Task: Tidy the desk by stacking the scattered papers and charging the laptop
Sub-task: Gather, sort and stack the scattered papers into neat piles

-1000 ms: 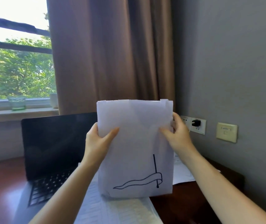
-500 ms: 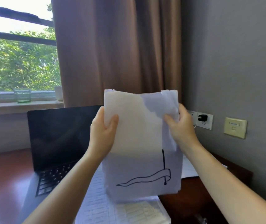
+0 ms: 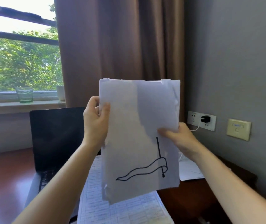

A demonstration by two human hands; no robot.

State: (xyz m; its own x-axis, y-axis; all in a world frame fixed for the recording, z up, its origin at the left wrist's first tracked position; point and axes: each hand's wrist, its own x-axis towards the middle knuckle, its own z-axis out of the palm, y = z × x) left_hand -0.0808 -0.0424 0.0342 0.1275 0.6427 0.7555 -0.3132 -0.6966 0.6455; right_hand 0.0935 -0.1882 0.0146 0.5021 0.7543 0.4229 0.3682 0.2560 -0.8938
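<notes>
**Thin paper sheaf held upright over the bench**

Thin, translucent white papers [image 3: 138, 126], ragged along the top and marked with a black line drawing, were held upright above a printed sheet [image 3: 129, 209] on the glossy reddish bench [image 3: 4, 172], beside the open laptop [image 3: 58, 136]. The edges were pinched in the curled fingers of the left hand [image 3: 95, 120] and right hand [image 3: 179, 138]. Since half a second earlier, the right hand had been slid lower down its edge.

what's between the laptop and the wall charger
In the head view, the upright stack of papers, held by the left hand and right hand, plus a loose sheet on the desk.
</notes>
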